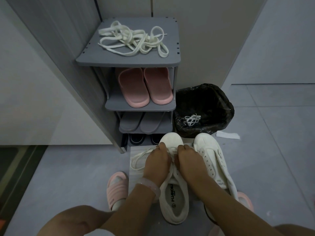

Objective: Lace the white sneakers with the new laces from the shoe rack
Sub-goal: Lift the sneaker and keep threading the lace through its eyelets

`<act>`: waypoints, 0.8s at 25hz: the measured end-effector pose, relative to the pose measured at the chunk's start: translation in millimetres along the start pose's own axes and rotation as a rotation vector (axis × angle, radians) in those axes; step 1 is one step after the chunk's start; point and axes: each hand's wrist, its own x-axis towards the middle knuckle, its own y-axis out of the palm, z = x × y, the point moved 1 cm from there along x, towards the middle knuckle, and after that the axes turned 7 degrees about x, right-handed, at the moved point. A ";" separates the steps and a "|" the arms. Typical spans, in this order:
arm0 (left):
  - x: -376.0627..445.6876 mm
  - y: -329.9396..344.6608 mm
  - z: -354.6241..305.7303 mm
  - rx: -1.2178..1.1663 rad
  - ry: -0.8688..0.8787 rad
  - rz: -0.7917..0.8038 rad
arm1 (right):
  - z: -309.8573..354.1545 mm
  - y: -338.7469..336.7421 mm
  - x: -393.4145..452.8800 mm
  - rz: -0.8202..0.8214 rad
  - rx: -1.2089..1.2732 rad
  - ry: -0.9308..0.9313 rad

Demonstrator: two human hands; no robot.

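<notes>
**Old lace coming out or new one going in? First sneaker under both hands**

Both hands are down on the nearer sneaker, which sits on a pale mat on the floor. The left hand has its fingers curled at the front eyelets, and the right hand mirrors it just beside; each looks to be pinching the lace, though the fingertips hide the exact grip. That thin white lace trails off in loose loops to the left of the left hand.

Progress, as I judge it: early. The second sneaker, just right of the right hand, shows bare eyelets with no lace at all. Up beyond the hands, on the top shelf of the shoe rack, the new laces lie in a tangled cream heap, untouched. A thin lace already lies in the black-lined bin beyond the right hand, so this may be removal work, not lacing.

The sneakers are white, chunky-soled, soft-looking, tongues loose, printed insole showing.
</notes>
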 end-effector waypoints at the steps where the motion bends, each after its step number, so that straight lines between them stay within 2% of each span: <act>1: 0.7 -1.2 0.9 0.005 0.000 0.009 | 0.3 0.1 1.4 -0.008 -0.001 0.009; 7: -1.6 -0.9 8.1 -0.231 0.012 0.108 | 5.8 1.1 3.1 -0.071 -0.054 0.003; 12: -2.7 -8.1 5.0 -0.301 -0.047 0.047 | 7.8 -4.3 2.3 -0.172 -0.027 -0.059; 14: -3.5 -8.9 5.0 -0.332 -0.061 0.037 | 2.9 -7.6 3.4 -0.103 0.040 -0.027; 17: -4.6 -1.9 9.8 -0.416 -0.103 0.037 | -12.1 -7.6 3.5 -0.077 0.313 0.088; 20: -5.7 7.5 11.5 -0.358 -0.142 0.031 | -16.2 0.0 0.0 -0.027 0.343 0.079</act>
